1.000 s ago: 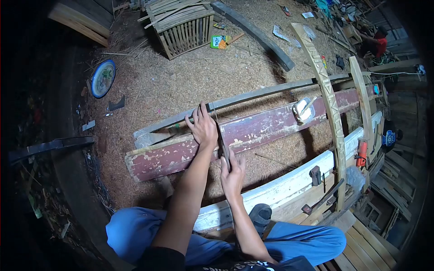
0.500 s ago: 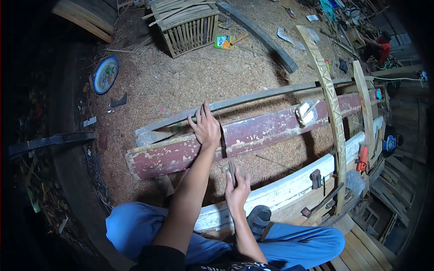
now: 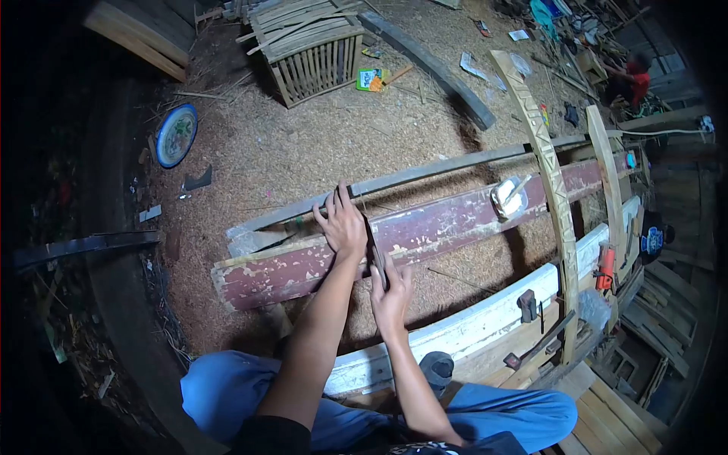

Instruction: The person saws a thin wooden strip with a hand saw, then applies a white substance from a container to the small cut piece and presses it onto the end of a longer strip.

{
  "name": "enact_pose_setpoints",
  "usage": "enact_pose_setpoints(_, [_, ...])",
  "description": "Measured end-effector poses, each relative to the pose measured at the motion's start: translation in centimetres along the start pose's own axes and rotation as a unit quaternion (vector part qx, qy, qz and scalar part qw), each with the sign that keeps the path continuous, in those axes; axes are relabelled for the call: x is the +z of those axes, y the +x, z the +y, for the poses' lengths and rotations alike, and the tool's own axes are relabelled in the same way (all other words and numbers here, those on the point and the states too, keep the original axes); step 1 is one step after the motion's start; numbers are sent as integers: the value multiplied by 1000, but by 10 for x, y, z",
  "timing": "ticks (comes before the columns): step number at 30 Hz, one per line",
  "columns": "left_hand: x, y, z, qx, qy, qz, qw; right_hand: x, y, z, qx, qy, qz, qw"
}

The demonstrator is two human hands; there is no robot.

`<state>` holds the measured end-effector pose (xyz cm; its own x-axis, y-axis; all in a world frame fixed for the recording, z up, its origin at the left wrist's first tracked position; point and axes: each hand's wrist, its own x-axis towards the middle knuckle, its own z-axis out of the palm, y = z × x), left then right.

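Observation:
Across the worn red plank (image 3: 455, 224) lies a thin dark strip or blade (image 3: 372, 236), seen nearly edge-on. My right hand (image 3: 392, 292) is closed round its near end, just below the plank's near edge. My left hand (image 3: 345, 226) rests on the plank at the left of the strip, fingers spread and pointing to the far edge. What lies under the left palm is hidden. Beyond the plank runs a long grey wooden beam (image 3: 440, 167), close to the left fingertips.
A white-painted board (image 3: 485, 311) lies before my knees. Two pale curved pieces, one carved (image 3: 552, 171), cross on the right, near a white tub (image 3: 508, 199) and an orange tool (image 3: 606, 267). A slatted crate (image 3: 318, 68) stands beyond; a person (image 3: 633, 80) sits far right.
My right hand moved back toward me with the strip, then forward again to the plank. My left hand stays on the plank. The view has shifted slightly.

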<state>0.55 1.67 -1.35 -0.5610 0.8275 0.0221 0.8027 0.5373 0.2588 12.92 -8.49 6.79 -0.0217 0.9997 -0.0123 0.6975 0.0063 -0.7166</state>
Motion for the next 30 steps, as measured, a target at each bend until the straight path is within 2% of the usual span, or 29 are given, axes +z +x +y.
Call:
enact_pose_setpoints(4, [3, -1, -1, 5, -1, 4, 1000, -22, -53, 5, 64, -20, -24, 997])
enact_pose_setpoints(6, [5, -3, -1, 13, -8, 10, 1000, -13, -34, 0, 42, -44, -10, 998])
enact_pose_setpoints(9, [4, 0, -2, 11, 8, 1, 1000, 2, 1, -11, 33, 1, -3, 999])
enact_pose_setpoints(12, [7, 0, -2, 9, -6, 31, 999, -17, -45, 5, 46, 8, -5, 999])
enact_pose_setpoints(13, [5, 0, -1, 6, -10, 25, 1000, -21, -58, 11, 80, 7, -21, 997])
enact_pose_setpoints(14, [3, -1, 1, 4, -11, 21, 1000, -18, -59, 22, 81, 3, -22, 996])
enact_pose_setpoints(16, [0, -2, 1, 21, -7, 36, 999, -14, -29, 10, 23, -20, -1, 1000])
enact_pose_setpoints(17, [1, -2, 1, 16, 1, 31, 999, -6, -8, 1, 28, 10, -14, 999])
enact_pose_setpoints(20, [-1, 1, 2, -4, -1, -3, 1000, -3, -6, 0, 29, 20, -14, 999])
enact_pose_setpoints(22, [1, 3, 1, -4, 1, 3, 1000, -14, -37, 6, 36, 15, -1, 999])
enact_pose_setpoints(24, [5, -2, 1, -6, 1, 1, 1000, -29, -54, 7, 119, -1, -48, 992])
enact_pose_setpoints(25, [6, -3, 1, 4, 6, 4, 1000, -24, -48, 10, 61, -20, -21, 998])
enact_pose_setpoints(28, [3, -1, 1, 9, 9, 6, 1000, -5, -4, -4, 20, 11, 3, 1000])
enact_pose_setpoints(30, [0, 1, 1, 3, 5, -9, 1000, -12, -7, -7, 46, 9, -11, 999])
